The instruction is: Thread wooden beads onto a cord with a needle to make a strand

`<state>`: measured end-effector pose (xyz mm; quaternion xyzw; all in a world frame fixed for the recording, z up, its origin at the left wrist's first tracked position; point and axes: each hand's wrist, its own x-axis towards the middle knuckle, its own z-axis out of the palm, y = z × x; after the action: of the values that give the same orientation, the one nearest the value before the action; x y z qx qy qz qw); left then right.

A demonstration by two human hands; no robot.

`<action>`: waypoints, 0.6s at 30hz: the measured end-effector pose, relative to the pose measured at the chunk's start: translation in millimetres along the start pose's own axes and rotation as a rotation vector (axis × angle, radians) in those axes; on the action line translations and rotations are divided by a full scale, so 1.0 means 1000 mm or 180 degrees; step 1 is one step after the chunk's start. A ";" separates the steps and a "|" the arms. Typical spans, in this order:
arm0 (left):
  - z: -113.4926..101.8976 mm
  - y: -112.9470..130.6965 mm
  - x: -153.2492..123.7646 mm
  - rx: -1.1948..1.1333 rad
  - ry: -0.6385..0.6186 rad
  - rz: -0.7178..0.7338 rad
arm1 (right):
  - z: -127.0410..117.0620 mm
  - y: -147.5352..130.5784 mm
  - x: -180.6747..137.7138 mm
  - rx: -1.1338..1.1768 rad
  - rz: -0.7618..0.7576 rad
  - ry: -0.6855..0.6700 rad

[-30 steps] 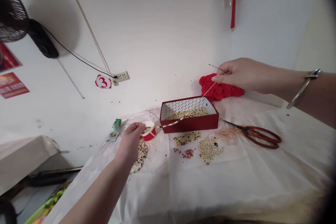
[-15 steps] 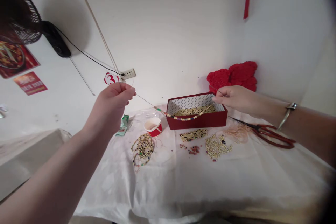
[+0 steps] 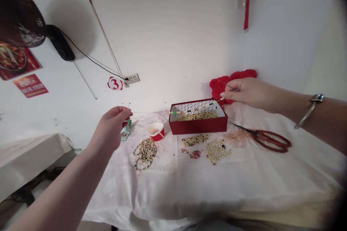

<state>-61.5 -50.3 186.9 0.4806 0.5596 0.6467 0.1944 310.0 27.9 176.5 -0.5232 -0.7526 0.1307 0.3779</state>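
Observation:
A string of beads, cream with green, dark and purple ones among them, stretches between my hands above the table. My left hand is closed in a pinch on the bare thread at its left end. At the other end, my right hand pinches the string beside the last beads, higher than the left. Behind and below the string stands a red box with a patterned white lining and many loose beads inside. In front of the box lie a flat bead strip, reddish beads and a cream bead pile.
A red-and-white paper cup stands left of the box, near finished bead strings. Scissors lie on the right beside pale threads. A green packet is behind my left hand. A fan hangs upper left.
My left hand has moved down and my right hand slightly up and to the right. The bead string, sagging before, is now pulled nearly straight and slopes up to the right.

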 end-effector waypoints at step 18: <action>-0.009 -0.039 -0.009 -0.0057 -0.0203 -0.0266 | -0.033 -0.050 -0.006 -0.0580 0.0081 -0.0132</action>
<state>-76.2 -50.8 148.5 0.4754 0.5668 0.6273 0.2433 299.5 -5.0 226.2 -0.5621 -0.7623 0.0773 0.3114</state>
